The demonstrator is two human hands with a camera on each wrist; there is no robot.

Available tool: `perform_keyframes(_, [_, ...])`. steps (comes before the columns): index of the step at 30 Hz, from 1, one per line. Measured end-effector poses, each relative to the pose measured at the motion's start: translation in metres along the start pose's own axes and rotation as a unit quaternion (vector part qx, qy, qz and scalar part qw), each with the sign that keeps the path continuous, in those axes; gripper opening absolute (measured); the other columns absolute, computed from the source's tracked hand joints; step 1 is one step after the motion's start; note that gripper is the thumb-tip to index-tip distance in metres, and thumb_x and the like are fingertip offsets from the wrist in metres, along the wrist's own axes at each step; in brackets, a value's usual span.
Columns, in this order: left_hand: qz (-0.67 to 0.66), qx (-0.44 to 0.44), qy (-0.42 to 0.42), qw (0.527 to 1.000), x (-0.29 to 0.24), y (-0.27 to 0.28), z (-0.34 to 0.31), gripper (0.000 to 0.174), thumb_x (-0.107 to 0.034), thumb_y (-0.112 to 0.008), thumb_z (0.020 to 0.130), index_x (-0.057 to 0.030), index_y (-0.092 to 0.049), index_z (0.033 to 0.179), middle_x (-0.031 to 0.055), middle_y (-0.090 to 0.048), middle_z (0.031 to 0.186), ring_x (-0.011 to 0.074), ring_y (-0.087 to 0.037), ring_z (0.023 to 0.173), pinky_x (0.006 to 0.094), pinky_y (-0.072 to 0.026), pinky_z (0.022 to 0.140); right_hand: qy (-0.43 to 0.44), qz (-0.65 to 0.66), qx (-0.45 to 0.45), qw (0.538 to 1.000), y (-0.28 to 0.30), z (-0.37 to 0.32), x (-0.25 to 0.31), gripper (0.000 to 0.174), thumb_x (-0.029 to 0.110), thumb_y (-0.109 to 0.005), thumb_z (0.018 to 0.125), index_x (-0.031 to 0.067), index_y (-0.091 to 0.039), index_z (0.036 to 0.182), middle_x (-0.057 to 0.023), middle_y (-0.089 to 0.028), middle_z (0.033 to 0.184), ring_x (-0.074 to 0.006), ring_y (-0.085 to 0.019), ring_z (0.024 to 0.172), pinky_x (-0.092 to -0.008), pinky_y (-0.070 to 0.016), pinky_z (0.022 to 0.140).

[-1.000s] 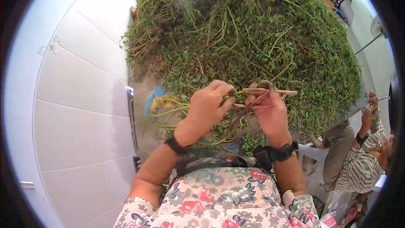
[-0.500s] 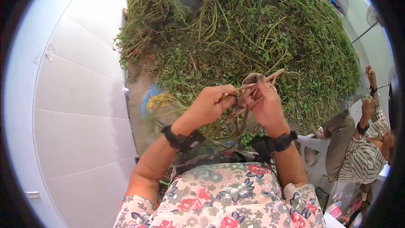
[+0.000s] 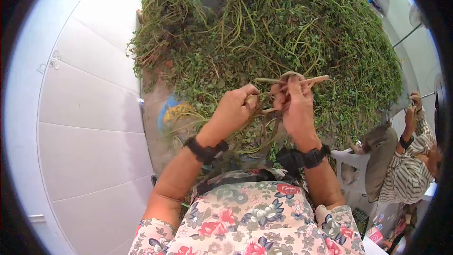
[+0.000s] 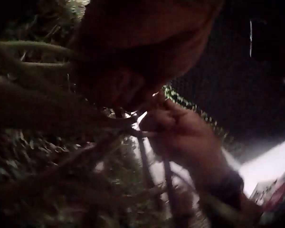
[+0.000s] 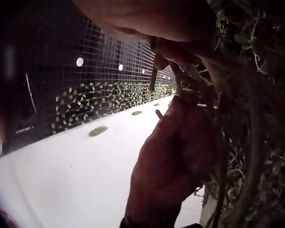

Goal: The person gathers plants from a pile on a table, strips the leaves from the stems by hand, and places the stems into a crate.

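My left hand (image 3: 231, 113) pinches a bunch of long green stems (image 3: 196, 125), whose ends trail out to the left. Close by on the right, my right hand (image 3: 298, 111) grips several short, pale pinkish stem pieces (image 3: 315, 80) that stick out on both sides of its fingers. A thin stem spans the small gap between the hands. Both hands are above the near edge of a big heap of leafy plants (image 3: 245, 42). In the dim right wrist view, the left hand (image 5: 175, 152) faces the right one, with stems between them.
A white panelled wall (image 3: 94, 113) runs along the left. Blue and yellow patches (image 3: 177, 112) show on the surface beside the heap. To the right, another person in a striped top (image 3: 408, 179) sits near a white plastic chair (image 3: 351, 167).
The hands came close together half a second ago and are now slightly apart. A short stem piece now points left from the right hand. Both hands keep hold of their stems.
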State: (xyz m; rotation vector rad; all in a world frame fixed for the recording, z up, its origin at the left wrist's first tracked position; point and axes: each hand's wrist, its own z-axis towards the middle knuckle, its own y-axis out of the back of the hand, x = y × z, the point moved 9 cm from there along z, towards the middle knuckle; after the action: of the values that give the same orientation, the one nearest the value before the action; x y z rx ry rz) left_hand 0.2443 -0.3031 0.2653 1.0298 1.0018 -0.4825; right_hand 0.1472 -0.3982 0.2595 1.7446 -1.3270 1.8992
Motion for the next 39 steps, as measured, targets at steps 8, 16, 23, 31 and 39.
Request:
perform_keyframes(8, [-0.212,-0.179,0.231,0.933,0.083,0.041,0.003,0.016,-0.016,-0.051,0.084,-0.0023,-0.054,0.092,-0.003,-0.045,0.063,0.0101,-0.042,0.054,0.0267,-0.0345,0.049,0.094,-0.06,0.048,0.993,-0.034,-0.019,0.026,0.016,0.02,-0.045,0.093,0.0057,-0.051,0.094,-0.0036,-0.057,0.072,-0.0045,-0.042,0.053,-0.0195,-0.0349,0.046])
perform_keyframes(16, [-0.04,-0.022,0.106,0.993,0.021,0.028,-0.008,0.018,-0.014,-0.06,0.079,-0.0006,-0.059,0.091,0.0019,-0.059,0.078,0.0059,-0.052,0.072,0.0237,-0.0426,0.063,0.017,0.192,-0.049,0.98,0.032,0.014,0.005,0.02,0.025,-0.052,0.09,0.0061,-0.053,0.093,-0.0095,-0.06,0.08,-0.0118,-0.048,0.059,-0.0257,-0.0399,0.051])
perform_keyframes(23, [0.047,0.008,0.114,0.992,0.014,0.02,-0.009,0.018,-0.014,-0.06,0.078,-0.0019,-0.059,0.092,0.005,-0.061,0.075,0.0095,-0.053,0.065,0.0257,-0.0437,0.061,-0.007,0.291,0.05,0.955,0.016,0.009,0.008,0.024,0.03,-0.046,0.092,0.0077,-0.054,0.093,-0.0075,-0.059,0.077,-0.0097,-0.043,0.054,-0.0243,-0.0323,0.047])
perform_keyframes(31, [0.006,0.003,0.087,0.996,0.002,0.011,-0.007,0.019,-0.012,-0.059,0.077,-0.0011,-0.06,0.093,0.0065,-0.06,0.075,0.0093,-0.052,0.066,0.0251,-0.0433,0.061,-0.032,0.316,0.057,0.947,0.016,0.007,0.005,0.029,0.034,-0.039,0.094,0.0103,-0.055,0.091,-0.0032,-0.052,0.068,-0.0082,-0.033,0.046,-0.0227,-0.0247,0.042])
perform_keyframes(39, [0.006,0.079,0.026,0.997,0.003,-0.003,-0.003,0.014,-0.006,-0.059,0.076,0.0011,-0.058,0.088,0.0036,-0.057,0.072,0.008,-0.045,0.065,0.0255,-0.0411,0.059,-0.059,0.346,0.099,0.931,0.011,0.004,-0.002,0.031,0.035,-0.038,0.094,0.0089,-0.055,0.095,-0.0047,-0.05,0.066,-0.0095,-0.034,0.047,-0.0232,-0.0268,0.042])
